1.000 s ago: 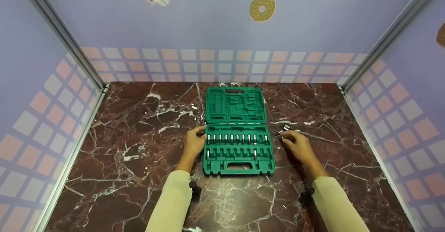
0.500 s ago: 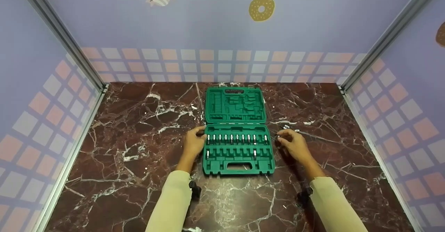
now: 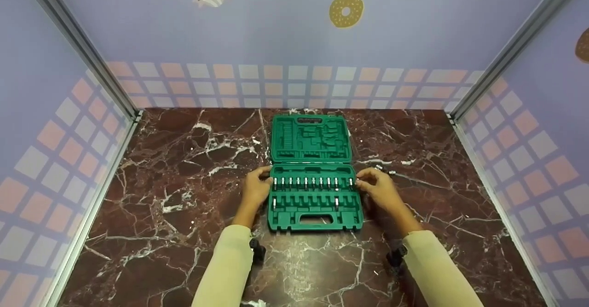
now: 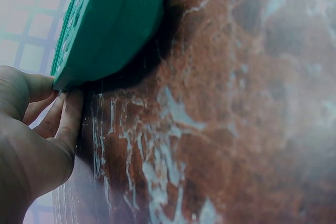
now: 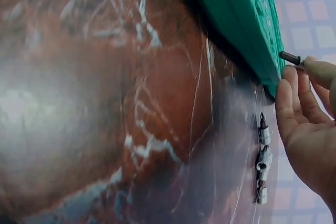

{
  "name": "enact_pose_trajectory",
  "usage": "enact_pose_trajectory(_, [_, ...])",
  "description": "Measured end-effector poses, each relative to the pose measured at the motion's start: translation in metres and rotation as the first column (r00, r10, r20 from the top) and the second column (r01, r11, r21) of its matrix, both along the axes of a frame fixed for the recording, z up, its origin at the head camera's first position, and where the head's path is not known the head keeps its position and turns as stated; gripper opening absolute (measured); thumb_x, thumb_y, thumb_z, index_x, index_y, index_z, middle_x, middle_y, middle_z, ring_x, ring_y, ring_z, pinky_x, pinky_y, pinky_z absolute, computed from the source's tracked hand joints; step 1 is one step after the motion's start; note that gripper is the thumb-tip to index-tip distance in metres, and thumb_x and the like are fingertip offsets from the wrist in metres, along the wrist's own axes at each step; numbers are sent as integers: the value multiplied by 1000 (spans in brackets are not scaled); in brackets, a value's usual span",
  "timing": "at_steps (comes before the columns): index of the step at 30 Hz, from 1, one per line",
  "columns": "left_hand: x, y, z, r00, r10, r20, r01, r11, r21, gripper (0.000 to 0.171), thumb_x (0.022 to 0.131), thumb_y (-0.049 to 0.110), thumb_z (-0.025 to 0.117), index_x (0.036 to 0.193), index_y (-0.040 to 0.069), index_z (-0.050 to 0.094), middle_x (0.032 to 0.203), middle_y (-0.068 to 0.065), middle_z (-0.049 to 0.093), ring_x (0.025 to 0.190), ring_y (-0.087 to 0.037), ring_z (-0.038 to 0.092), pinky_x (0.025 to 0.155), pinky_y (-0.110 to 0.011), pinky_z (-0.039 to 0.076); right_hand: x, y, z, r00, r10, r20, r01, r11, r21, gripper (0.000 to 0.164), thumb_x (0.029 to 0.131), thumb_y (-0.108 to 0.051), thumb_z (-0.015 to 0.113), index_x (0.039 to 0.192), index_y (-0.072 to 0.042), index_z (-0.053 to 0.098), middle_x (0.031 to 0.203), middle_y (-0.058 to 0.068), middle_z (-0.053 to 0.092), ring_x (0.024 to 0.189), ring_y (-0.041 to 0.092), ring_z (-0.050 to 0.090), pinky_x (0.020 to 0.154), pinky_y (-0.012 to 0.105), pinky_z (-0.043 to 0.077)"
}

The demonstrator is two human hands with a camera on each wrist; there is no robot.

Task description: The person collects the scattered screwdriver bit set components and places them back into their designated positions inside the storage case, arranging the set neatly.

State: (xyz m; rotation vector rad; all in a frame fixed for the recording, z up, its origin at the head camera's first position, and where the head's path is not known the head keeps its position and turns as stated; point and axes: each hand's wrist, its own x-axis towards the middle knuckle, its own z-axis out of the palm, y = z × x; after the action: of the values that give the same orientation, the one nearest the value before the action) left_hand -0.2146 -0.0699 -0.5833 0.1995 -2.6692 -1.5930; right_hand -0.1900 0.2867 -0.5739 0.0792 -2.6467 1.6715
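Observation:
A green tool case (image 3: 316, 222) lies open on the table, with a row of bit sockets (image 3: 306, 184) in its upper slots and two more in the lower row. At its left edge my left hand (image 3: 256, 189) rests, thumb and extended fingertips touching the case's side near the hinge; the left wrist view shows these fingers (image 4: 71, 114) at the green corner. My right hand (image 3: 381, 189) is at the right rim. Between thumb and fingers it pinches a bit socket (image 5: 292, 57), silver at the held end, its dark tip pointing over the case.
Several loose bit sockets (image 5: 263, 163) lie on the marbled table (image 3: 193, 251) to the right of the case. The raised lid (image 3: 311, 136) has moulded recesses and leans back behind the tray. Purple panels (image 3: 285, 31) enclose the table at the back and sides.
My right hand has moved left from the loose bit sockets to the case's right rim, carrying one bit socket. The left hand has stayed at the left edge.

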Motion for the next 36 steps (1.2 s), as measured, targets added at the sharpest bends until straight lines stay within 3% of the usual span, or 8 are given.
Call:
enact_pose_trajectory(8, [0,-1,1,1000,-6,15,6,1000,-1,34,97,7,69,130,13,73,117,-10,75,109,-30,69,90,-48,55,-4,-13,5,997,51,-63,-41,987,158,14,91,-2,76,105,-3,74,100,14,76,88,18,70,77,25,53])
enact_pose_trajectory(19, [0,-1,1,1000,-4,20,4,1000,-14,33,96,8,69,129,14,74,116,-9,75,107,-29,70,90,-48,54,-9,-27,10,996,83,-14,-75,951,299,13,95,-10,75,107,-8,74,102,10,76,92,27,71,80,44,57])
enact_pose_trajectory(29, [0,1,-1,1000,-3,17,3,1000,10,34,96,6,69,129,12,73,116,-11,75,106,-30,69,90,-47,54,-13,-35,1,987,82,-138,-24,925,380,10,89,-5,79,98,-5,73,92,13,70,85,29,67,78,45,55])
enact_pose_trajectory(36, [-1,0,-2,1000,-4,7,4,1000,12,34,96,6,68,129,11,73,116,-12,75,108,-31,70,92,-48,55,-14,-38,2,992,11,-123,37,925,379,19,88,-7,81,105,-3,72,103,17,66,96,34,63,86,50,52])
